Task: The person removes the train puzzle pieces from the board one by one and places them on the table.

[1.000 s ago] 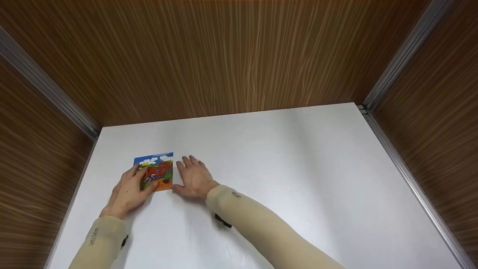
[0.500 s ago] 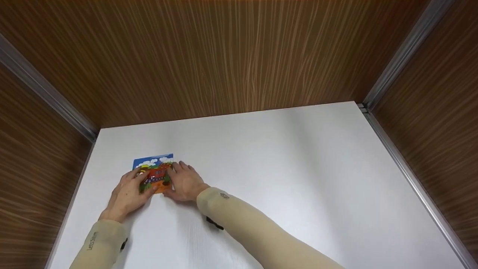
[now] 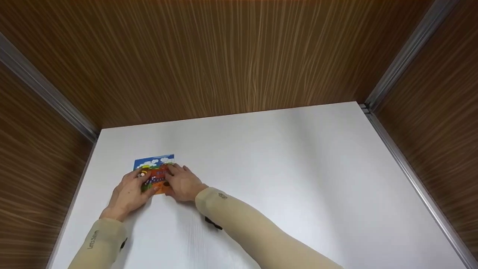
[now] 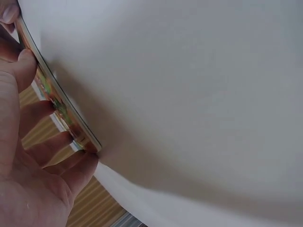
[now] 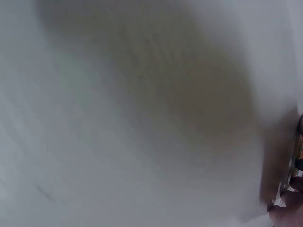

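A small, thin picture board [image 3: 151, 163], brightly printed with blue sky, white clouds and a red shape, lies on the white table at the left in the head view. My left hand [image 3: 127, 194] rests over its left part, with fingertips on the picture and the thumb by the near edge. From the other side, my right hand [image 3: 183, 184] lies across the right edge, its fingertips on the print. In the left wrist view the board [image 4: 64, 101] appears edge-on beside the left fingers [image 4: 38, 113]. The right wrist view catches only a few fingertips [image 5: 286, 215] at its right border.
The white table [image 3: 283, 168] spreads to the right and toward the front. A brown wood-grain panel [image 3: 231, 56] stands at the back, with similar panels at both sides. Metal rails [image 3: 414, 186] run along the table's sides.
My right hand has moved left from beside the board onto its right edge, its fingers now over the picture. The left hand and the board have barely shifted.
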Demonstrator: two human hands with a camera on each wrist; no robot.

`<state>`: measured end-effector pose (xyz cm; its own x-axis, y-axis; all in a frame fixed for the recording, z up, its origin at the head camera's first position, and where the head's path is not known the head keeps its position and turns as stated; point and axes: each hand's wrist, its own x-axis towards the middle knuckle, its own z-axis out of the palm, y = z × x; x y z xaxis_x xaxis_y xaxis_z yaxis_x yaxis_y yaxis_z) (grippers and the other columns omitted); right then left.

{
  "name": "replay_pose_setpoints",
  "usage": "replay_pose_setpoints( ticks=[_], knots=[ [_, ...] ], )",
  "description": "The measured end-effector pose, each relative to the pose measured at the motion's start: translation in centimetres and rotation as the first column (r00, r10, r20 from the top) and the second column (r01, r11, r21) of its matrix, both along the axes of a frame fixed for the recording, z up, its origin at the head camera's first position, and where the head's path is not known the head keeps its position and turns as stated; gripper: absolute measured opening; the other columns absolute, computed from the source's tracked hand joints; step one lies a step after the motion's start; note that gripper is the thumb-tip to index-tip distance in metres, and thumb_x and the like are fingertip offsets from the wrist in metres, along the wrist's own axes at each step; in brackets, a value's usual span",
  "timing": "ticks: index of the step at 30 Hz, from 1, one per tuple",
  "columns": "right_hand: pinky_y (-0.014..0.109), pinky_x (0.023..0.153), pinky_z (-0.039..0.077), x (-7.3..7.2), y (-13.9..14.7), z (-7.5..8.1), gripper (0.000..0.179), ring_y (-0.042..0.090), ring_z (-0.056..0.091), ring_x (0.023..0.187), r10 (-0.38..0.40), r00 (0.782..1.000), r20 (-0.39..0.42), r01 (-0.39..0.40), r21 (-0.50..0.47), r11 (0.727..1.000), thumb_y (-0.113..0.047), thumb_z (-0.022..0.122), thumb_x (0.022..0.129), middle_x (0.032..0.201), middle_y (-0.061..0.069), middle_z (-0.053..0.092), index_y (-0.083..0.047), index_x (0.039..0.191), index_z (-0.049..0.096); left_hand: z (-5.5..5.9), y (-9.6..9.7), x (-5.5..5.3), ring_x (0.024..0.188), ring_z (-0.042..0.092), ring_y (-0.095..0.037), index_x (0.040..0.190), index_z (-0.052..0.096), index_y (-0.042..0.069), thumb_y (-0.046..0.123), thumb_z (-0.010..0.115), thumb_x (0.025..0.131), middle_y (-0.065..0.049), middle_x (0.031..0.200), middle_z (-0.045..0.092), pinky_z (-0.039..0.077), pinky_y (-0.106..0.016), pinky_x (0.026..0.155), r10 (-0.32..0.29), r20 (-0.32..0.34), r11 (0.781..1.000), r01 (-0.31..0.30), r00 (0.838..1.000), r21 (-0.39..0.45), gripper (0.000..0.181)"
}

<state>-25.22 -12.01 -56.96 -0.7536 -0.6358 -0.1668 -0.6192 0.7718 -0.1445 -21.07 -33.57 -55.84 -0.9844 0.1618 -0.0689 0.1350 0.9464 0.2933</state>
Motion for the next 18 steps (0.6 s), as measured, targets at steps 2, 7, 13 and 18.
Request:
replay_pose_setpoints(
  ticks=[2, 7, 13, 18],
  knots=[
    [0.039, 0.14, 0.036, 0.0, 0.1, 0.0, 0.07, 0.018, 0.033, 0.174, 0.01, 1.0, -0.007, -0.01, 0.008, 1.0, -0.058, 0.058, 0.114, 0.186, -0.001, 0.034, -0.024, 0.174, 0.044, 0.0, 0.0, 0.1, 0.157, 0.042, -0.062, 0.162, 0.056, -0.002, 0.038, 0.074, 0.107, -0.037, 0.172, 0.042, 0.04, -0.078, 0.125, -0.005, 0.001, 1.0, 0.005, 1.0, -0.009, 0.07],
    [0.038, 0.14, 0.035, 0.0, 0.5, -0.1, 0.07, 0.016, 0.034, 0.173, 0.012, 1.0, -0.021, -0.012, 0.024, 1.0, -0.059, 0.056, 0.114, 0.185, -0.002, 0.035, -0.025, 0.174, 0.044, 0.1, 0.4, 0.1, 0.154, 0.045, -0.063, 0.158, 0.059, -0.003, 0.032, 0.074, 0.107, -0.039, 0.169, 0.045, 0.044, -0.076, 0.123, -0.027, -0.021, 0.999, 0.026, 0.999, -0.044, 0.064],
    [0.036, 0.141, 0.032, -0.2, 1.1, 0.1, 0.072, 0.016, 0.033, 0.174, 0.004, 1.0, -0.011, -0.004, 0.008, 1.0, -0.058, 0.056, 0.115, 0.187, -0.003, 0.033, -0.024, 0.176, 0.041, 0.3, 1.1, 0.1, 0.153, 0.047, -0.063, 0.158, 0.059, -0.003, 0.03, 0.074, 0.107, -0.039, 0.169, 0.045, 0.045, -0.076, 0.123, -0.027, -0.023, 0.999, 0.026, 0.999, -0.047, 0.062],
    [0.037, 0.14, 0.034, -0.3, 1.7, 0.1, 0.071, 0.016, 0.034, 0.173, 0.012, 1.0, -0.003, -0.012, 0.001, 1.0, -0.057, 0.057, 0.115, 0.186, -0.005, 0.034, -0.026, 0.176, 0.04, 0.0, 1.5, 0.2, 0.153, 0.046, -0.063, 0.159, 0.059, -0.002, 0.03, 0.074, 0.107, -0.039, 0.168, 0.045, 0.045, -0.077, 0.122, -0.019, -0.02, 0.999, 0.019, 1.0, -0.037, 0.063]
  ],
)
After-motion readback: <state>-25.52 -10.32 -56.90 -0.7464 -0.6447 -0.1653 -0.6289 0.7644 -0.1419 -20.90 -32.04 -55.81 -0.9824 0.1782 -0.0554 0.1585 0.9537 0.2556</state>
